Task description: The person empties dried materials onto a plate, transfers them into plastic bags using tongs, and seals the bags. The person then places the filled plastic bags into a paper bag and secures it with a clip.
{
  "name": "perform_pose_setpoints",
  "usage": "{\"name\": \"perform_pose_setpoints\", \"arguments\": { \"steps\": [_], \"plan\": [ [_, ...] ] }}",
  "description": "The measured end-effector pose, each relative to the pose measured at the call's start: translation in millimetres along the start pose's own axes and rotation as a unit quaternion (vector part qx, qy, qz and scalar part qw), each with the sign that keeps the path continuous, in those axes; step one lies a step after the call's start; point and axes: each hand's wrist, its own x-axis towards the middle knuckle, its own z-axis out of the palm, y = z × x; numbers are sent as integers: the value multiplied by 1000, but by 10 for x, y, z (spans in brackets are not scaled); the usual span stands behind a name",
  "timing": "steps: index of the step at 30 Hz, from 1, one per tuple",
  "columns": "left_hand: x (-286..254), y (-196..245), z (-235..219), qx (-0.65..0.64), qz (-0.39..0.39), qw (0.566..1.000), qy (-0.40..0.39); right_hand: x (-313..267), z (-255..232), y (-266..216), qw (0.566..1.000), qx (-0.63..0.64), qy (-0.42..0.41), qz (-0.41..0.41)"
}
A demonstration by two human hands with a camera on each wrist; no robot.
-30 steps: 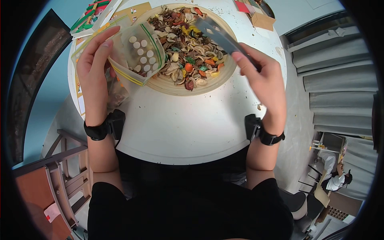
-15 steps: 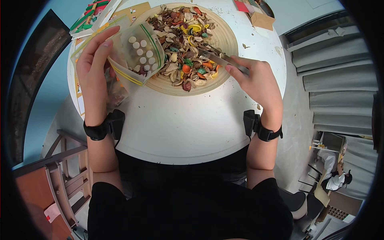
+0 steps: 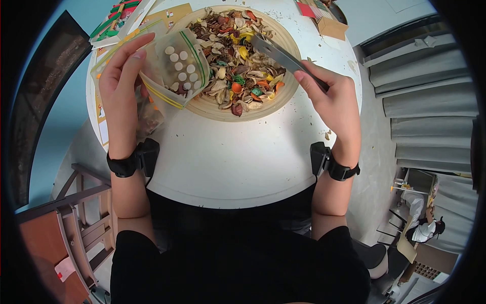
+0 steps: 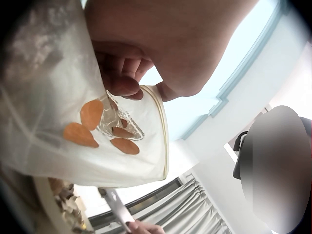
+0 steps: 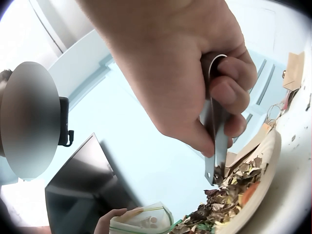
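In the head view my left hand [image 3: 120,91] pinches the side of a translucent zip bag [image 3: 157,57], its mouth spread toward the plate. White dots show on one bag wall; orange petal-shaped marks [image 4: 91,115] show in the left wrist view. My right hand [image 3: 331,99] holds metal tongs [image 3: 283,55] by the bent end, with the arms pointing over the plate. In the right wrist view a dark dried flake [image 5: 218,171] shows at the tong tips. Under them a heap of potpourri [image 3: 228,66], with brown, yellow, orange and green pieces, covers most of a round wooden plate [image 3: 276,104].
A second bag [image 3: 150,119] with brownish contents lies below the left hand. Yellowish printed sheets [image 3: 174,12] extend behind the bags. A white tray of red and green items [image 3: 114,23] stands far left, a brown paper bag [image 3: 331,26] far right. Crumbs dot the white table [image 3: 233,157].
Half a second ago the tongs were lower, with their tips in the potpourri; now they are raised above it. Some pieces on the right side of the heap have shifted. The left hand barely moves.
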Motion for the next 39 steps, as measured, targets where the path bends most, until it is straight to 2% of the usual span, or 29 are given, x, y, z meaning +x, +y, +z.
{"name": "perform_pose_setpoints", "arguments": {
  "steps": [2, 8, 9, 13, 17, 20, 23, 26, 29, 39],
  "plan": [
    [6, -9, 10, -3, 0, 1000, 5, -34, 16, -176, 998, 63, -1, -8],
    [-2, 8, 19, 6, 1, 1000, 9, -124, 360, -467, 982, 146, 30, -118],
    [-1, 5, 18, 7, 1, 1000, 7, -122, 286, -487, 988, 131, -12, -78],
    [9, -15, -1, 0, -3, 1000, 7, -46, 111, -254, 996, 92, -11, -5],
    [5, -6, -5, -2, -5, 1000, 5, -42, -158, -85, 990, -64, -89, 91],
    [-4, 8, -14, 12, 0, 1000, 1, -54, -216, -87, 983, -66, -143, 91],
    [7, -20, -8, -2, -5, 1000, 2, -63, -169, -89, 978, -111, -158, 80],
    [6, -17, -8, 0, -3, 1000, -1, -64, -45, -5, 985, -130, -114, 23],
    [-3, 19, -5, 16, -2, 1000, -2, -39, 22, 32, 987, -126, -100, 3],
    [12, -49, -19, 1, 4, 1000, 2, -15, -10, -62, 993, -103, -58, 10]
  ]
}}
